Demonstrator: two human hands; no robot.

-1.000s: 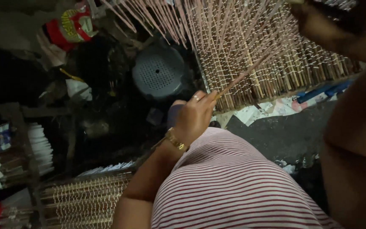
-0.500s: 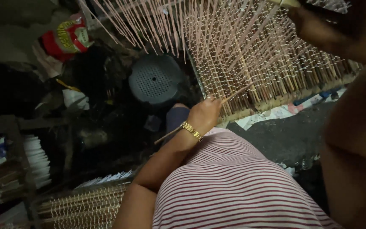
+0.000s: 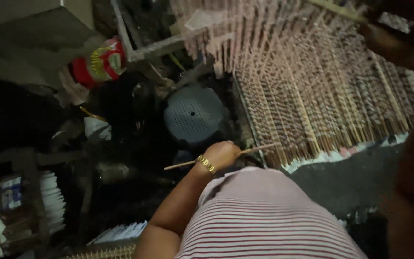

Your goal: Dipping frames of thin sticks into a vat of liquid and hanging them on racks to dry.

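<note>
The left hand (image 3: 222, 154) is closed round a thin wooden stick (image 3: 255, 150) near its middle, beside the near edge of the stick rack (image 3: 322, 110). The right hand (image 3: 391, 41), top right, grips another stick (image 3: 334, 8). Light, stiff, probably snappable; best held mid-length.

The person's body fills the lower middle of the view. They wear a garment with thin horizontal stripes (image 3: 264, 220), dark red on pale pink or white, stretched smoothly over a rounded shape. The left arm is bare from the upper arm down, with no sleeve showing. On the left wrist sits a gold-coloured chain bracelet (image 3: 206, 164) with chunky links. The left hand (image 3: 222, 154) is bare, without rings that can be made out. The right arm at the picture's edge is bare and dimly lit.
</note>
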